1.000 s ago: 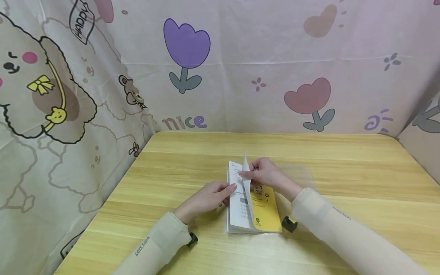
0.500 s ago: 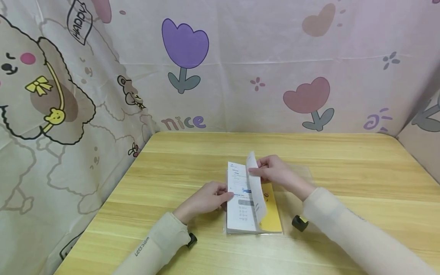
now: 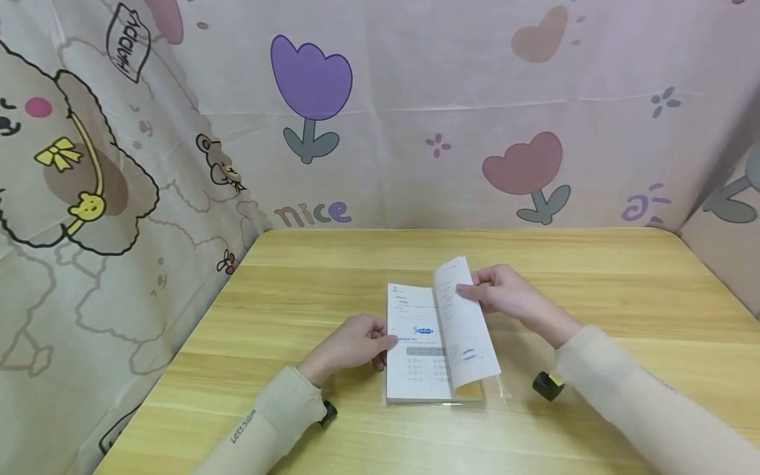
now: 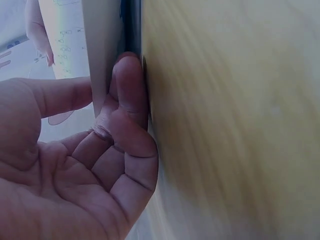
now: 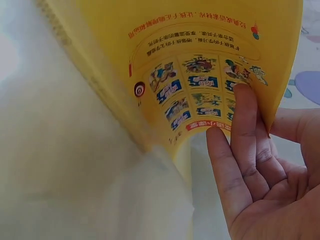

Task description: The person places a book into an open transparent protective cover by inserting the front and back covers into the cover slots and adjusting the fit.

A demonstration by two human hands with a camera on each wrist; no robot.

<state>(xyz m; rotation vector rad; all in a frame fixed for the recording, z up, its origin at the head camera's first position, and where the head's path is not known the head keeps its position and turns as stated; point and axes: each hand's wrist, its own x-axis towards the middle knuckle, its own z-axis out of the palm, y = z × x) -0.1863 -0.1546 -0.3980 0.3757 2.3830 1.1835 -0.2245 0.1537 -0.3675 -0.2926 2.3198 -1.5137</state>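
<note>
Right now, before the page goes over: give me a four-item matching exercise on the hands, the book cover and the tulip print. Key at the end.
Column 1
1. left hand
2. right hand
3. book cover in the right wrist view
4. tulip print above the word "nice"

Column 2
A. purple, on the backdrop
B. holding the raised pages
C. yellow, with rows of small pictures
D. gripping the left edge of the open book, as the head view shows it

Pairs: 1-D, 2-B, 3-C, 4-A
</note>
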